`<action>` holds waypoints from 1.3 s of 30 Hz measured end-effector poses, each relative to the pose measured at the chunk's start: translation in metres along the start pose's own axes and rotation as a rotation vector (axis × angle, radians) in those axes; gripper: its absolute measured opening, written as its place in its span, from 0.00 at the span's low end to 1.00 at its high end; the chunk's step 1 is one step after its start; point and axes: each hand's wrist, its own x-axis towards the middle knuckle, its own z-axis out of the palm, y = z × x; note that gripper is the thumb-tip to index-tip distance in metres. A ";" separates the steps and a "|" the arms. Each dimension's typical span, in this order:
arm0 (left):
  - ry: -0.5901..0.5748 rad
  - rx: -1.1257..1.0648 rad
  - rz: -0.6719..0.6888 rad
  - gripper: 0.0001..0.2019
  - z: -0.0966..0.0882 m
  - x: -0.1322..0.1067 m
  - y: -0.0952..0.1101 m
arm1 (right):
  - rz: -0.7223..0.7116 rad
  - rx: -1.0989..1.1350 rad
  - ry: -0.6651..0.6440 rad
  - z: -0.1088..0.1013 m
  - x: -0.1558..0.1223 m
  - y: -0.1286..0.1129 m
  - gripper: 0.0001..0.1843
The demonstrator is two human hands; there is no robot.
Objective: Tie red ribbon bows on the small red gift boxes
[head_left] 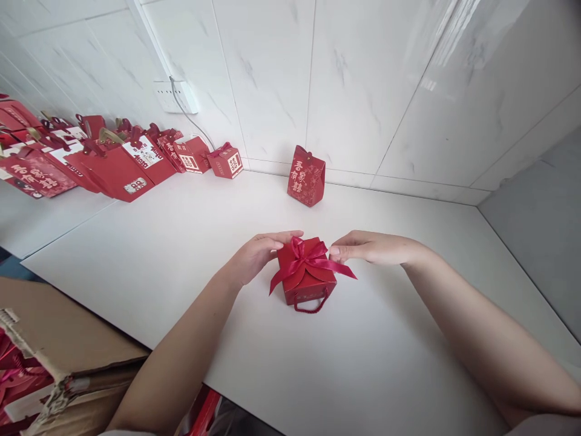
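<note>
Near the middle of the white tabletop [385, 345], between the two hands, we have a small red gift box [308, 277], topped by a satin-looking ribbon bow [305, 259]; a twisted cord handle [310, 311] hangs at its near face.

Handling, our judgement: folded card, probably light, though contents are hidden. Side walls look fairly stiff; the curved top flaps likely dent under a careless thumb. Ribbon seems slick and soft, its loops easily crushed or pulled askew. Best hold, we think: flat fingers on opposite side walls, low down, or the cord if lifting.

Left hand [262, 254]: at the box's far left corner, fingers stretched out and lying close to one another, thumb a little apart beside the top edge. Right hand [368, 246]: at the right side, thumb and forefinger close together beside the ribbon's right tail; whether they pinch it, we cannot tell.

Surface: smooth, pale, matt. Beyond the hands, a taller red box [305, 178] stands near the wall [272, 79] of marbled tile. Far left, red bags [109, 169] crowd together below a socket [176, 97]. Near left, we note an open carton [77, 327] with more red packaging inside.
</note>
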 end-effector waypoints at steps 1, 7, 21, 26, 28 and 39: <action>0.006 0.028 0.013 0.13 0.000 0.000 0.000 | -0.016 0.031 -0.024 0.002 0.003 0.001 0.24; 0.226 0.369 0.148 0.12 0.009 -0.005 0.001 | -0.073 0.175 -0.142 0.008 0.008 0.003 0.19; 0.297 0.373 0.179 0.06 0.023 -0.010 0.006 | -0.332 -0.065 0.557 0.030 0.015 -0.013 0.13; 0.168 0.208 0.051 0.12 0.017 -0.011 0.011 | -0.476 -0.108 0.521 0.043 0.020 -0.015 0.06; 0.136 0.160 0.029 0.11 0.015 -0.012 0.011 | -0.496 -0.109 0.456 0.044 0.019 -0.014 0.04; 0.080 0.172 0.044 0.07 0.019 -0.014 0.013 | -0.430 -0.119 0.261 0.041 0.017 -0.013 0.05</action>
